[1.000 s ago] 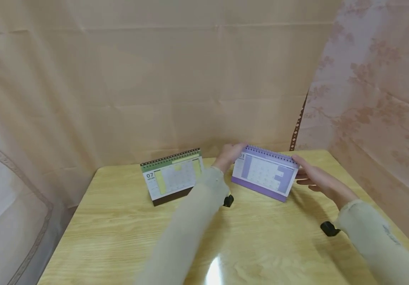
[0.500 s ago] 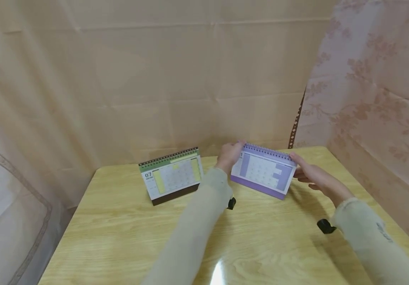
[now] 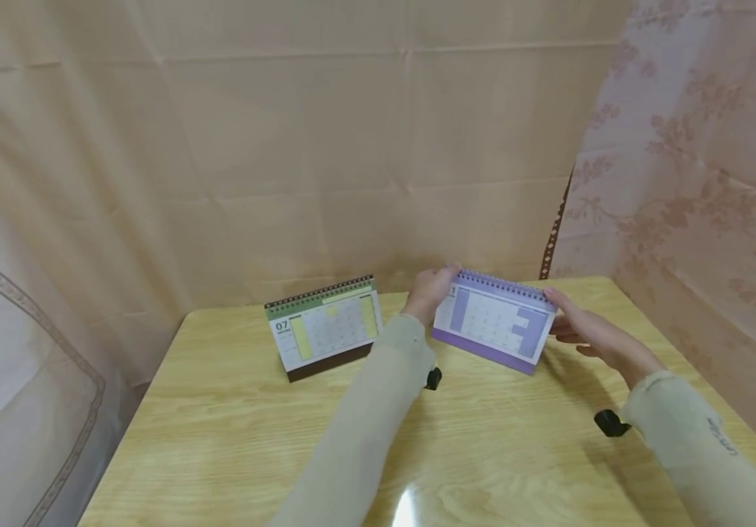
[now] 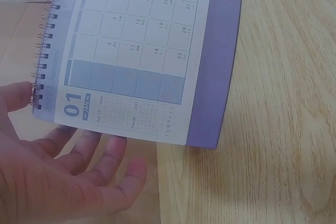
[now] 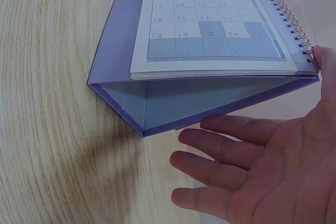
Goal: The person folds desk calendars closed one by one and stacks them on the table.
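Note:
A purple spiral-bound desk calendar [image 3: 492, 322], turned to the January page, stands tilted back toward the rear of the table. My left hand [image 3: 427, 291] holds its upper left corner; in the left wrist view the thumb [image 4: 18, 96] lies on the spiral end while the fingers reach behind. At the other end, my right hand [image 3: 591, 333] pinches the top right corner. The right wrist view shows that thumb [image 5: 321, 59] at the coil and the other fingers [image 5: 220, 174] spread beneath the back panel. The calendar's hollow triangular stand [image 5: 210, 98] is visible from this side.
A green desk calendar [image 3: 325, 326] showing 07 stands left of my left forearm. Both calendars are on a wood-grain table [image 3: 219, 446]. A beige curtain [image 3: 285, 146] hangs behind, and a pink floral curtain [image 3: 700, 183] borders the right side.
My left forearm has shifted slightly right, uncovering more of the green calendar's lower right corner. Both hands stay at the purple calendar's top corners, and the calendar keeps its place.

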The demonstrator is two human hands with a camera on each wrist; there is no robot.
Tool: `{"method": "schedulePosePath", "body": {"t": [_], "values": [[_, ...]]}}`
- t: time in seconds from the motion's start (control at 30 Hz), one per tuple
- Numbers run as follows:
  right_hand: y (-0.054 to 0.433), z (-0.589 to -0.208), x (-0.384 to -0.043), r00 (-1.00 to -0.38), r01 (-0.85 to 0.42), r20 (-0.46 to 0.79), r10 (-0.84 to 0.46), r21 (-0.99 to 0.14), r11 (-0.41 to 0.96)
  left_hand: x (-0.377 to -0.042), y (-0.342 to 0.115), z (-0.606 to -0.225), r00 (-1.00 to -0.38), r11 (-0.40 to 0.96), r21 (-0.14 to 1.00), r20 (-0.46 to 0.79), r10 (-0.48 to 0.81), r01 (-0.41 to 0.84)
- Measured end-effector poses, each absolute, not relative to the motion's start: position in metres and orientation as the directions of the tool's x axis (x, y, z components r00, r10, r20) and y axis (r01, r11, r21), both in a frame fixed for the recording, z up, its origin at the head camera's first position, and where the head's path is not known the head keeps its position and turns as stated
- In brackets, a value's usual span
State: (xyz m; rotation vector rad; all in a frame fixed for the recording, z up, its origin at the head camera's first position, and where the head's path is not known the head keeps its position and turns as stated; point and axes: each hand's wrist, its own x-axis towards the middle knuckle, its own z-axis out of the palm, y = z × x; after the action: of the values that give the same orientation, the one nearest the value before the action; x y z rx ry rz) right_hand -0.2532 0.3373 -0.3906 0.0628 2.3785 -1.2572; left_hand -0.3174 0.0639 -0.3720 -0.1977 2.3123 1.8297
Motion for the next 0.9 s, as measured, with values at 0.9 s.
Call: {"method": "schedulePosePath", "body": {"t": [0.9], "values": [[0.3404, -0.3913, -0.255, -0.884, 0.228, -0.418, -0.212, -0.778, 0.585, -0.3196, 0.0594, -0.3688, -0.961, 0.218, 0.945, -0.267, 0.078, -0.245]]}}
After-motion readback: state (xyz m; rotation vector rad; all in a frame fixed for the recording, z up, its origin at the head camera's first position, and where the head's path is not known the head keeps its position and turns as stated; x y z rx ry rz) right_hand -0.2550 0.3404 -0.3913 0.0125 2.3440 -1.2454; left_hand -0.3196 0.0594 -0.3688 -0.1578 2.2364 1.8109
